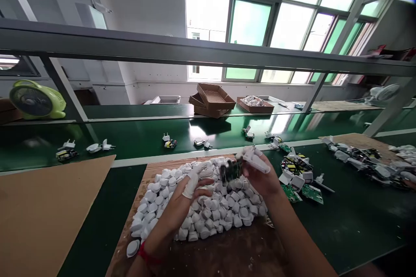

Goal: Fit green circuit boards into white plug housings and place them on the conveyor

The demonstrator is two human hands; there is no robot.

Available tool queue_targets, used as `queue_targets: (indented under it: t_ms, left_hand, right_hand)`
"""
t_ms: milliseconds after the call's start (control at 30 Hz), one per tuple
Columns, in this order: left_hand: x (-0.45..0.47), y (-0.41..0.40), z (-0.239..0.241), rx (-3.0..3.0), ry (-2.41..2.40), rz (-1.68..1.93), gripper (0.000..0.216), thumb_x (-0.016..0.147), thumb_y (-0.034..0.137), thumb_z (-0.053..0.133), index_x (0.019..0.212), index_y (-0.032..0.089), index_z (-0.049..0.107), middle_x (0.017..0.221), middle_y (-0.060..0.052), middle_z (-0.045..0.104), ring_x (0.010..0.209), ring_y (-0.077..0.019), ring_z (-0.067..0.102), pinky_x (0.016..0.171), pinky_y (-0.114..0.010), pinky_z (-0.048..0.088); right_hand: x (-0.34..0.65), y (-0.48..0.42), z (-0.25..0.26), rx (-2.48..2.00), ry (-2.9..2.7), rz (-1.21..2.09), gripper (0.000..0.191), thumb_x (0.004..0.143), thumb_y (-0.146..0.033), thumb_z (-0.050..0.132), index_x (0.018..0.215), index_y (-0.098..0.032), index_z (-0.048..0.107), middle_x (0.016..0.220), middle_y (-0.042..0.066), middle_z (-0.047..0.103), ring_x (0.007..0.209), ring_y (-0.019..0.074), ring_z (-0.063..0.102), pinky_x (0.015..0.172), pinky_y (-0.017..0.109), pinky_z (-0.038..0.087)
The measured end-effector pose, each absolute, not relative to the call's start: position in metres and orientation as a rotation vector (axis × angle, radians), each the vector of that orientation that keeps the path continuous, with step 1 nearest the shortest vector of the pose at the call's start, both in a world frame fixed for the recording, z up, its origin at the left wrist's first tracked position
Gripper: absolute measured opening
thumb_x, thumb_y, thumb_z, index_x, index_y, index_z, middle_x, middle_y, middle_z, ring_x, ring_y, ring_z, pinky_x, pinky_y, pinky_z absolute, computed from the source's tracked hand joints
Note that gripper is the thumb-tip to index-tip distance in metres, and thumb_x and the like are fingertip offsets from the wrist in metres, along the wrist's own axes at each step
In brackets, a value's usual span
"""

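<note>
My right hand (264, 178) is closed around a white plug part (256, 161) with metal pins. A dark green circuit board (231, 170), blurred by motion, hangs beside it toward the left; whether the two are joined I cannot tell. My left hand (188, 190) has white finger covers on some fingers and a red band at the wrist. Its fingers are bent but apart, just left of the board, with nothing visible in them. Beneath both hands a large heap of small white plastic caps (214, 214) lies on a brown cardboard sheet (227, 255).
To the right lie a pile of circuit boards and white casings (296, 169) and a longer pile (370, 162). Several plug assemblies (169, 142) sit on the green conveyor belt (136, 132) ahead. Behind it are cardboard trays (214, 99), with a green fan (37, 99) leftward. A metal beam (208, 54) crosses overhead.
</note>
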State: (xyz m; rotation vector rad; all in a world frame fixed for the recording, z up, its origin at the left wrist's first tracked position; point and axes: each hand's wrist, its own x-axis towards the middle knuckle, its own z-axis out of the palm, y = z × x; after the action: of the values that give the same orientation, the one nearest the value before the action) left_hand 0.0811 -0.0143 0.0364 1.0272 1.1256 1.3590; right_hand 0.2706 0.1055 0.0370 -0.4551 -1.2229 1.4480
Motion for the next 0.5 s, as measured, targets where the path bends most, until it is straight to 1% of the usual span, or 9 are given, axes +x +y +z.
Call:
queue_targets:
  t_ms: [67,133,200,267,333,400,433,500]
  left_hand:
    - [0.084,-0.017,0.037,0.916,1.011,1.239,0.063,0.087,0.057,0.054,0.131,0.013,0.049,0.099,-0.012,0.071,0.079,-0.0213,0.066,0.086,-0.036,0.05]
    - [0.086,-0.019,0.038,0.894,0.918,1.126,0.054,0.089,0.053,0.054,0.123,0.011,0.055,0.095,-0.011,0.07,0.078,-0.0227,0.066,0.079,-0.036,0.053]
    - [0.087,-0.018,0.039,0.865,0.862,1.114,0.041,0.091,0.046,0.054,0.112,0.01,0.06,0.093,-0.011,0.069,0.078,-0.0232,0.066,0.072,-0.035,0.054]
    - [0.087,-0.016,0.042,0.775,0.85,1.197,0.031,0.096,0.035,0.049,0.108,0.009,0.06,0.089,-0.011,0.069,0.075,-0.0219,0.066,0.066,-0.032,0.056]
    - [0.085,-0.013,0.048,0.627,0.838,1.328,0.03,0.1,0.028,0.039,0.111,0.008,0.058,0.09,-0.012,0.069,0.071,-0.0206,0.067,0.064,-0.031,0.057]
    - [0.08,-0.011,0.055,0.478,0.795,1.469,0.033,0.101,0.023,0.031,0.118,0.008,0.054,0.098,-0.014,0.07,0.076,-0.0223,0.07,0.067,-0.032,0.059]
    - [0.077,-0.011,0.059,0.419,0.766,1.542,0.034,0.102,0.022,0.029,0.122,0.008,0.052,0.102,-0.014,0.07,0.081,-0.0237,0.071,0.069,-0.032,0.06]
    - [0.07,-0.01,0.064,0.357,0.71,1.67,0.037,0.102,0.021,0.028,0.132,0.011,0.046,0.106,-0.015,0.07,0.09,-0.0262,0.071,0.072,-0.032,0.062]
  right_hand:
    - [0.263,0.095,0.036,-0.398,-1.289,1.588,0.039,0.06,-0.047,0.081,0.082,-0.018,0.068,0.066,0.001,0.062,0.038,0.0094,0.048,0.037,0.021,0.042]
    - [0.256,0.088,0.034,-0.372,-1.343,1.692,0.035,0.065,-0.041,0.082,0.087,-0.017,0.069,0.066,0.002,0.062,0.041,0.0116,0.052,0.038,0.021,0.043]
    - [0.251,0.084,0.032,-0.34,-1.351,1.754,0.037,0.071,-0.039,0.08,0.1,-0.019,0.068,0.07,0.002,0.064,0.052,0.0151,0.06,0.048,0.024,0.049]
    - [0.248,0.083,0.03,-0.315,-1.348,1.72,0.043,0.079,-0.043,0.072,0.116,-0.023,0.062,0.073,0.002,0.066,0.063,0.017,0.063,0.062,0.028,0.052]
    - [0.248,0.087,0.027,-0.397,-1.42,1.504,0.044,0.087,-0.046,0.06,0.125,-0.024,0.056,0.073,0.002,0.066,0.067,0.0172,0.062,0.068,0.031,0.052]
    - [0.252,0.095,0.024,-0.609,-1.587,1.158,0.04,0.091,-0.043,0.05,0.125,-0.021,0.056,0.08,0.005,0.066,0.069,0.0181,0.061,0.066,0.032,0.051]
    - [0.255,0.099,0.023,-0.715,-1.67,1.004,0.037,0.091,-0.041,0.049,0.12,-0.019,0.059,0.084,0.007,0.066,0.071,0.0191,0.06,0.065,0.033,0.051]
    - [0.262,0.107,0.022,-0.844,-1.83,0.821,0.029,0.087,-0.037,0.054,0.103,-0.017,0.068,0.089,0.01,0.065,0.076,0.0229,0.059,0.068,0.037,0.05]
